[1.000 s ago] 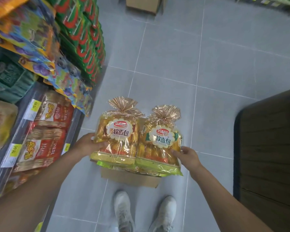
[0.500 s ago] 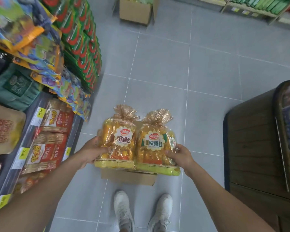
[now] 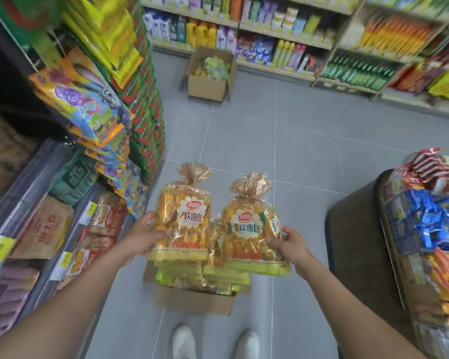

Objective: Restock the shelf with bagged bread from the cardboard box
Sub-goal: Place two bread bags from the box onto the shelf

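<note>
I hold two clear bags of yellow bread with gold tied tops in front of me. My left hand (image 3: 143, 235) grips the left bread bag (image 3: 186, 216) by its left side. My right hand (image 3: 287, 242) grips the right bread bag (image 3: 246, 226) by its right side. The two bags are a little apart. Below them on the floor stands the open cardboard box (image 3: 192, 300), with several more bread bags (image 3: 205, 274) inside. The shelf (image 3: 70, 234) with price tags runs along my left.
Snack bags hang and lie on the left shelf (image 3: 94, 110). A second open cardboard box (image 3: 209, 75) stands on the grey floor farther ahead. Stocked shelves (image 3: 296, 40) line the back. A dark wooden display stand (image 3: 358, 242) with packets is at my right. My white shoes (image 3: 215, 343) are below.
My head has tilted up, so the far shelves now show. Both bread bags have risen higher above the box and have moved slightly apart.
</note>
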### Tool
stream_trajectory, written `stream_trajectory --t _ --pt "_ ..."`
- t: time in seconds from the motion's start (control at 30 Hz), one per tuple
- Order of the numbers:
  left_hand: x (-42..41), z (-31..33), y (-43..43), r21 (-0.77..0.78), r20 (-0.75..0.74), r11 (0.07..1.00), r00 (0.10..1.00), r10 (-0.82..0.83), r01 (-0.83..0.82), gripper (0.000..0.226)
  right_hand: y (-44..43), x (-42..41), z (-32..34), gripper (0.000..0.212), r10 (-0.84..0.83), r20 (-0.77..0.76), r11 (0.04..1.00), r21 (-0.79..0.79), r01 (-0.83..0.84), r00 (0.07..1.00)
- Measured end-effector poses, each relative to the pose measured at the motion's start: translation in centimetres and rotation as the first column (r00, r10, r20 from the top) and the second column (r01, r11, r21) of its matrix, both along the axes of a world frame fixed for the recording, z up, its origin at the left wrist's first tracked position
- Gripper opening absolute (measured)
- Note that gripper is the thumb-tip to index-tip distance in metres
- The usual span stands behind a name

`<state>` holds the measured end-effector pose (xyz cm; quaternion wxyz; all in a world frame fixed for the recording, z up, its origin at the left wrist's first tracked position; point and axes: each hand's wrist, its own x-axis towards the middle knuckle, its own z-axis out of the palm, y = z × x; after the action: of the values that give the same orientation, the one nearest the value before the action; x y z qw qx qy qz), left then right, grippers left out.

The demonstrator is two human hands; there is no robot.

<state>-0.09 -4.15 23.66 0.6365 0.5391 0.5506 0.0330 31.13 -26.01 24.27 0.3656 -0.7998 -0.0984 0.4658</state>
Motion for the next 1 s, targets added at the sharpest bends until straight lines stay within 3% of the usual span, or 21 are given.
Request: stream_trajectory --t 0.17,0.3,0.43,0.47,0.57,0.6,0.67,0.7,0.73,0.8,0.93,1.0 --pt "0.5 8.7 1.8 0.202 0.125 0.979 0.992 0.009 -0.034 0.094 2.0 1.3 9.1 0.032 -0.005 0.103 0.978 0.209 -0.017 0.995" --pt "0.0 15.3 2.5 0.31 0.218 0.947 0.976 0.014 -0.083 0.093 3.2 2.5 15.8 0.029 -0.008 0.191 0.919 0.387 -0.068 0.982" --pt "-2.8 20.6 1.7 0.374 0.324 0.907 0.944 0.068 -0.194 0.101 4.3 2.9 21.0 0.042 0.044 0.189 0.842 0.521 -0.138 0.981" --pt "-3.7 21.9 1.1 0.376 0.33 0.901 0.94 0.087 -0.215 0.098 4.7 2.8 22.0 0.044 0.06 0.188 0.829 0.538 -0.154 0.98" --pt "-6.3 26.2 -2.2 0.421 0.361 0.851 0.918 0.161 -0.315 0.05 5.9 1.8 24.8 0.051 0.145 0.206 0.773 0.587 -0.24 0.968" --pt "-7.4 27.1 -3.4 0.434 0.36 0.831 0.913 0.193 -0.348 0.045 6.3 1.3 25.5 0.051 0.175 0.213 0.752 0.601 -0.27 0.961" --pt "-10.2 28.5 -6.0 0.451 0.372 0.788 0.891 0.261 -0.419 0.055 7.0 0.0 26.6 0.051 0.243 0.22 0.7 0.635 -0.328 0.945" --pt "-11.9 28.6 -7.3 0.457 0.389 0.767 0.876 0.283 -0.451 0.074 7.3 -0.8 27.0 0.054 0.278 0.221 0.673 0.65 -0.354 0.935" --pt "-13.9 28.2 -8.2 0.462 0.403 0.747 0.864 0.302 -0.477 0.091 7.6 -1.7 27.5 0.06 0.309 0.219 0.648 0.664 -0.374 0.925" --pt "-18.3 25.9 -9.3 0.464 0.44 0.7 0.826 0.351 -0.544 0.1 7.9 -4.0 28.2 0.077 0.372 0.237 0.601 0.675 -0.427 0.897" --pt "-22.8 29.7 -18.2 0.453 0.487 0.59 0.74 0.463 -0.668 0.086 9.2 -8.4 28.6 0.123 0.486 0.28 0.492 0.696 -0.524 0.828" --pt "-25.2 31.0 -22.0 0.435 0.501 0.536 0.69 0.523 -0.723 0.068 10.5 -10.7 28.0 0.125 0.558 0.291 0.418 0.711 -0.566 0.777"
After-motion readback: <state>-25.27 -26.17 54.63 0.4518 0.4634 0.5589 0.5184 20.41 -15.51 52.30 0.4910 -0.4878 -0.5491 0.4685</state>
